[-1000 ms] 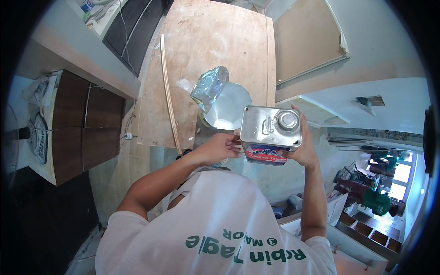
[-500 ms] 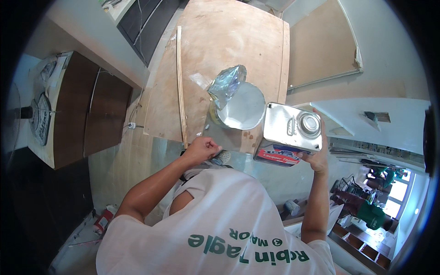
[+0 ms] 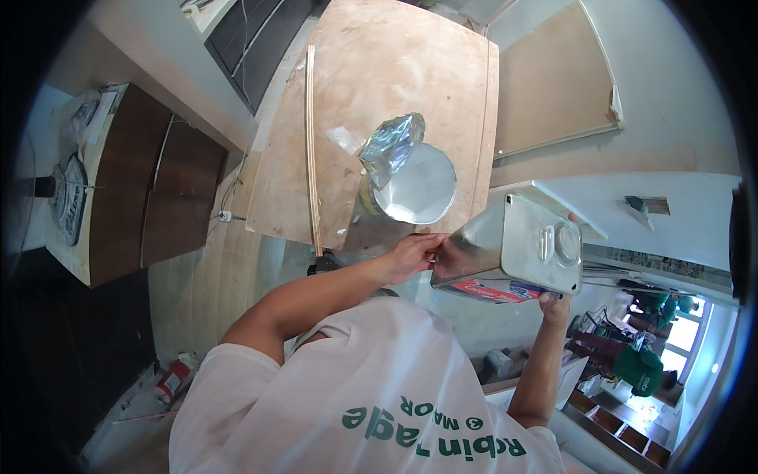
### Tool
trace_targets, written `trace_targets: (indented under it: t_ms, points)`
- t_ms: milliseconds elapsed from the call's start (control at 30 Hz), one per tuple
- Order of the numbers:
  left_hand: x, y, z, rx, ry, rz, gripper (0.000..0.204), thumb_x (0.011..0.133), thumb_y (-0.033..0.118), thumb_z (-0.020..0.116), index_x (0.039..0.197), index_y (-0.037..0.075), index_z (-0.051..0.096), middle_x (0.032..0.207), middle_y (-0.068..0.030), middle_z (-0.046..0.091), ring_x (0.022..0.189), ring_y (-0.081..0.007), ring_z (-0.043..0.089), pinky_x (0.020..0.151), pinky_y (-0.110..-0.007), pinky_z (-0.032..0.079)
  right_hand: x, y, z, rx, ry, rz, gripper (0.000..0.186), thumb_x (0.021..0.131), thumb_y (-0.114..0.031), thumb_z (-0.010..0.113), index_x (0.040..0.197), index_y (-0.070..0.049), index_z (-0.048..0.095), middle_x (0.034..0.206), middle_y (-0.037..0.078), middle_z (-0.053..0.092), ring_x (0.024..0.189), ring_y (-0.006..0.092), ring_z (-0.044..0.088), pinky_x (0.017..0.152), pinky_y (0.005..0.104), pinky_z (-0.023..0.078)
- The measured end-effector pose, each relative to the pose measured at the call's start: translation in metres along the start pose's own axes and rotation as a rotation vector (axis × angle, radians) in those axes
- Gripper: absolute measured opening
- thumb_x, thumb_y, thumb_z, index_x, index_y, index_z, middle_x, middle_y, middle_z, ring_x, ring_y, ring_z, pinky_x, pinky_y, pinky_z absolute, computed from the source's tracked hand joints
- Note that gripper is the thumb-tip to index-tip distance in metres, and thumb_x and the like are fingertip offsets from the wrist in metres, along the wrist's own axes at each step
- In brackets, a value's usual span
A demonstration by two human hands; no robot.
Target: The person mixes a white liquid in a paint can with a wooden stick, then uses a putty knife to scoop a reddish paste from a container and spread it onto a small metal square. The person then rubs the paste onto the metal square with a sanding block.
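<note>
Both my hands hold a rectangular metal can (image 3: 489,245), silvery with a red and blue label, tilted off to the right of the board. My right hand (image 3: 555,306) grips it near the top, by the round cap; part of that hand is hidden behind the can. At the lower left end of the can, my left hand (image 3: 418,254) has its fingers closed against the base edge. Just beyond stands an open round pail (image 3: 430,186) with a whitish inside. A crumpled silver foil cover (image 3: 392,148) is folded back over its left rim.
The pail stands on a plywood board (image 3: 395,63), with a thin wooden strip (image 3: 311,142) along its left side. Dark brown cabinets (image 3: 178,189) are at the left. A red and white container (image 3: 175,378) is on the floor. People in green (image 3: 638,370) are far right.
The can has moved right and toward me, tipping so more of its side shows. My left hand has come across from the left and taken hold of its base end.
</note>
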State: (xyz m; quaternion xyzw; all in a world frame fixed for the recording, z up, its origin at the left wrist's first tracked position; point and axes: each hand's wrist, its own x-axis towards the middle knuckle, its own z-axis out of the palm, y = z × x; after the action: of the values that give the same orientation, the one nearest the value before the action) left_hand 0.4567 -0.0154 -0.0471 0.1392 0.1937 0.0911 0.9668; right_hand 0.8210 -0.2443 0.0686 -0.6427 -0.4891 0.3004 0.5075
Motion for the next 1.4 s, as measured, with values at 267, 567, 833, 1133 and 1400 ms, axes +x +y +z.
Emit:
trace_targets:
  t_ms: [267, 567, 833, 1133, 1400]
  points:
    - [0.007, -0.012, -0.001, -0.039, 0.165, -0.040, 0.018, 0.105, 0.033, 0.070, 0.104, 0.015, 0.069, 0.088, 0.0069, 0.063, 0.082, -0.0074, 0.060, 0.075, -0.024, 0.049, 0.026, -0.092, 0.074, 0.318, -0.022, 0.063, 0.116, 0.072, -0.030, 0.096, 0.162, 0.001, 0.030, 0.151, 0.018, 0.055, 0.137, 0.0346, 0.057, 0.118, 0.0519, 0.045]
    - [-0.017, -0.015, -0.041, 0.025, 0.276, -0.058, 0.031, 0.106, 0.030, 0.065, 0.083, 0.014, 0.054, 0.066, 0.0075, 0.038, 0.057, -0.0069, 0.035, 0.054, -0.026, 0.032, 0.101, -0.156, 0.152, -0.144, -0.150, 0.145, 0.135, 0.057, -0.047, 0.095, 0.165, -0.001, 0.028, 0.139, 0.015, 0.063, 0.129, 0.0282, 0.063, 0.113, 0.0425, 0.045]
    - [-0.059, 0.005, -0.043, 0.149, 0.440, 0.054, 0.039, 0.106, 0.037, 0.065, 0.078, 0.014, 0.051, 0.063, 0.0074, 0.036, 0.052, -0.0072, 0.032, 0.049, -0.027, 0.027, 0.143, -0.168, 0.174, -0.481, -0.396, 0.187, 0.133, 0.054, -0.039, 0.094, 0.164, 0.001, 0.031, 0.142, 0.021, 0.061, 0.133, 0.0338, 0.060, 0.116, 0.0430, 0.041]
    - [-0.098, 0.010, -0.055, 0.196, 0.427, 0.151, 0.022, 0.111, 0.024, 0.055, 0.096, 0.008, 0.058, 0.082, 0.0017, 0.050, 0.074, -0.0105, 0.048, 0.068, -0.026, 0.041, 0.165, -0.177, 0.180, -0.516, -0.505, 0.205, 0.125, 0.059, -0.027, 0.093, 0.163, 0.002, 0.030, 0.143, 0.025, 0.060, 0.136, 0.0387, 0.057, 0.118, 0.0416, 0.039]
    - [-0.106, 0.007, -0.081, 0.111, 0.388, 0.282, 0.018, 0.099, -0.001, 0.048, 0.088, 0.010, 0.057, 0.082, -0.0004, 0.055, 0.071, -0.0113, 0.049, 0.065, -0.026, 0.044, 0.186, -0.185, 0.182, -0.622, -0.556, 0.209, 0.125, 0.057, -0.028, 0.093, 0.162, 0.000, 0.033, 0.139, 0.026, 0.062, 0.129, 0.0385, 0.059, 0.112, 0.0417, 0.043]
